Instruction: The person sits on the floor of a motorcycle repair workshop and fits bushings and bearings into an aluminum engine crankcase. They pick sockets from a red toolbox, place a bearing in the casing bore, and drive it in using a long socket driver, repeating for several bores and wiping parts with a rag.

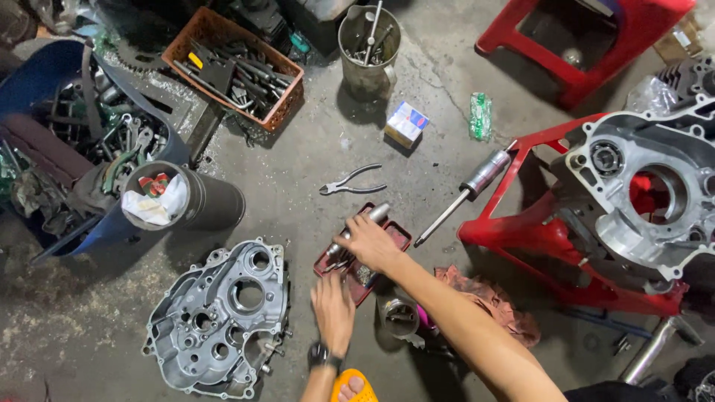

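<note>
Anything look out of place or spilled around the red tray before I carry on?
Nothing spilled. Pliers lie loose on the floor above the red tray, and a slide hammer leans off the stool. Right hand and left hand are over the tray.

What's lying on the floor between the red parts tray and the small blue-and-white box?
In the head view, pliers lie on the bare concrete between the red tray and the box.

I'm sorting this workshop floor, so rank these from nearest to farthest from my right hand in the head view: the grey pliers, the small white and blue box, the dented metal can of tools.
1. Grey pliers, just above the right hand.
2. Small white and blue box, further up, slightly right.
3. Dented metal can of tools, at the top.
</note>
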